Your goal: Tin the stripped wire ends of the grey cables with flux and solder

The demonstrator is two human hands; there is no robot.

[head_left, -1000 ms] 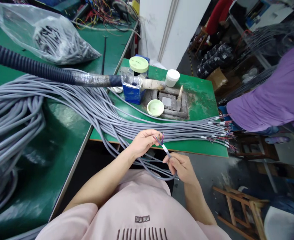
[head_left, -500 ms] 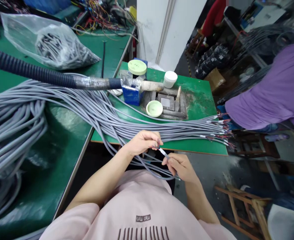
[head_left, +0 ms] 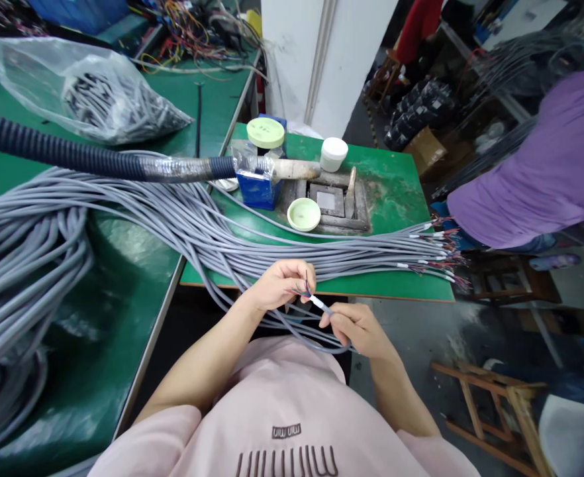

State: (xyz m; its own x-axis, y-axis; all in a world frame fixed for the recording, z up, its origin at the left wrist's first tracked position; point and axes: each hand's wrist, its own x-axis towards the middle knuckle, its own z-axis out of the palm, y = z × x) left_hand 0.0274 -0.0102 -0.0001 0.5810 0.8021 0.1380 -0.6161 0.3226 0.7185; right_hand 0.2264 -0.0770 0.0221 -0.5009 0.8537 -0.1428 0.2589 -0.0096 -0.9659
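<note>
Clearly, right hand (head_left: 359,329) clamped on grey cable (head_left: 326,311), just behind white sleeve (head_left: 316,301). Left hand (head_left: 279,285) curled at coloured wires (head_left: 298,289) of its end; whether pinching, cannot tell. Cable end near front edge of green table (head_left: 396,192).

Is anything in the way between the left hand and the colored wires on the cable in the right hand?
Nothing visible is. The left hand is at the wires, which fan out past the white band. The right hand grips the cable on the band's other side. The bundle lies beyond both hands, not between.
</note>
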